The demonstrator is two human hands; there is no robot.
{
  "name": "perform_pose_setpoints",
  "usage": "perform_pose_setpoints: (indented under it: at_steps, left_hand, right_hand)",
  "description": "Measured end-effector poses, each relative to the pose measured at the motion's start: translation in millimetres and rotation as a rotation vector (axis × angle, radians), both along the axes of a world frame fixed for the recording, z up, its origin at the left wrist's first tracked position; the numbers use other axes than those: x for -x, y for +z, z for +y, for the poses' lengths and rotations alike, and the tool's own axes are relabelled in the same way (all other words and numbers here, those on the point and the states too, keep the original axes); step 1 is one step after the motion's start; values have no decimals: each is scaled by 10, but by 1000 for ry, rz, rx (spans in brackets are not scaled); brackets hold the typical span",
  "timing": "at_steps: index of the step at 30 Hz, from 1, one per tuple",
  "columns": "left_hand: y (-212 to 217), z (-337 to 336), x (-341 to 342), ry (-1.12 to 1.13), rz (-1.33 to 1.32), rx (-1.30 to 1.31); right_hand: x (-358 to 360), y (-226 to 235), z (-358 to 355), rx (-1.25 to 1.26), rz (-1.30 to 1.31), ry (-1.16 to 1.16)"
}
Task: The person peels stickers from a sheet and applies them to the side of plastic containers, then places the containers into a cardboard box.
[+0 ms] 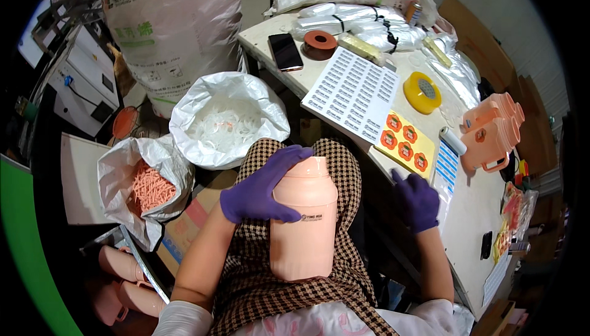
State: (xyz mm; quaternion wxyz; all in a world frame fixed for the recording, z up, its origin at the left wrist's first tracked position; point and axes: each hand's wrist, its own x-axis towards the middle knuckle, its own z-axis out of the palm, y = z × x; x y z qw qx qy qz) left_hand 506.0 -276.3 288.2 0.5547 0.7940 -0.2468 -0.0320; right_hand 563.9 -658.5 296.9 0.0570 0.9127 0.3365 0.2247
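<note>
A pale pink plastic jug [307,244] stands upright on my lap, its neck at the far end. A small printed label sits on its side. My left hand [264,190], in a purple glove, wraps round the jug's upper left side, thumb near the label. My right hand [416,201], also gloved in purple, hovers at the table's near edge with fingers apart and nothing visible in it. Closest to it is a yellow sheet of red flower-shaped stickers [405,142]. Beyond lies a white sheet of printed labels [353,90].
On the table [470,231] are a phone [286,51], brown tape roll [319,45], yellow tape roll [422,92] and finished-looking pink jugs [488,142]. At left stand white bags of clear scraps [230,81] and pink pieces [150,188]. More pink jugs [138,296] fill a lower-left crate.
</note>
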Motion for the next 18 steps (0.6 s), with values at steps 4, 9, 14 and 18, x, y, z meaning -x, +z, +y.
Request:
perform_pose_setpoints:
  at_steps: [4, 9, 14, 18]
  left_hand:
    - [297, -450, 41, 128, -93, 4]
    - [618, -856, 9, -458, -380, 580]
    - [982, -1549, -208, -765, -302, 637]
    - [547, -1356, -53, -140, -221, 378]
  right_hand:
    - [-349, -120, -778, -64, -217, -176]
    - [209, 62, 132, -856, 1036, 312]
    - [685, -127, -468, -1049, 1507, 115]
    - [1172, 255, -1070, -1591, 815, -168]
